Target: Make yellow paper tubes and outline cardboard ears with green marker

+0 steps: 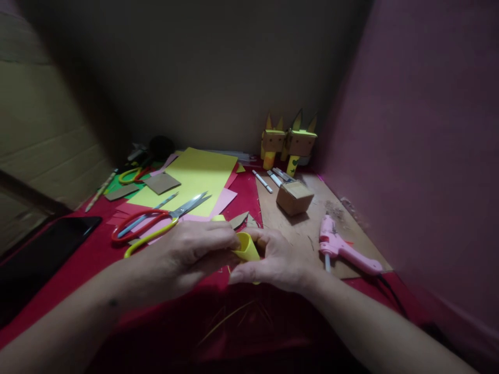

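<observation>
Head view, looking down at two bare hands meeting over a red table. The left hand and the right hand are both closed around a small piece of yellow paper, curled into a short tube between the fingertips. The step in hand seems to be rolling or shaping this tube; the next move likely calls for holding the overlap firmly so the curl does not spring open.

Just beyond the left hand lie scissors with red and yellow handles, resting on pink and yellow paper sheets. Beyond the right hand sits a small cardboard box, with white markers past it. To the right of the right hand lies a pink glue gun. Furthest away stand two yellow and brown paper figures.
</observation>
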### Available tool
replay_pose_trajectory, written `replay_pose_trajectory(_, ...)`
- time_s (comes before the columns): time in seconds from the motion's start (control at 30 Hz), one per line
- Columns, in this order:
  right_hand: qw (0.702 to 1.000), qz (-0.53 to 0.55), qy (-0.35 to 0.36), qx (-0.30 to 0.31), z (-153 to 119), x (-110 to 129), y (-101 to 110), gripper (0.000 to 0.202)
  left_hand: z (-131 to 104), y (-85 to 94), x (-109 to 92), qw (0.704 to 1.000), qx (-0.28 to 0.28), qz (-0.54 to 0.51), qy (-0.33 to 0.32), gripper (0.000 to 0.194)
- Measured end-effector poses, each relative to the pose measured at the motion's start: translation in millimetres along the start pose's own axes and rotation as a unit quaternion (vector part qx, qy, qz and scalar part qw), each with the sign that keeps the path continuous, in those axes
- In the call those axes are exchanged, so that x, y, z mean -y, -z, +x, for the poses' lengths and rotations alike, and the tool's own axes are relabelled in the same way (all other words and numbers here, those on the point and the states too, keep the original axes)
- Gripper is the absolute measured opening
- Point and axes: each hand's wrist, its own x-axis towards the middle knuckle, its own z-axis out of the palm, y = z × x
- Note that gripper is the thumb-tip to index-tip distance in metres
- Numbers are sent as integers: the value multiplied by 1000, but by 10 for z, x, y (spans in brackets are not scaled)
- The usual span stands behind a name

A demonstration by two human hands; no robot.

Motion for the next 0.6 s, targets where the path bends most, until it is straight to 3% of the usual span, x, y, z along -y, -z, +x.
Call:
replay_pose_trajectory(0.07,997,64,-35,26,0,16,-1,34,-12,70,-15,1000,19,-8,-2,12)
replay_pose_trajectory(0.17,995,88,-41,8,18,-22,-38,37,-11,75,-17,1000,20,-19,-2,15)
replay_pose_trajectory(0.3,997,71,-17,-26,43,-97,-89,33,7,-29,3,999,-29,-3,-12,24)
replay_pose_trajectory(0.4,997,73,-9,-12,52,-140,-100,32,4,-74,29,998,-60,21,-28,26)
replay_pose_trajectory(0.5,996,90,-18,-8,55,-164,-103,27,-22,-81,67,996,-69,50,-33,23)
replay_pose_trajectory(0.6,995,93,6,-22,56,-168,-107,19,-51,-113,113,991,-118,62,3,11)
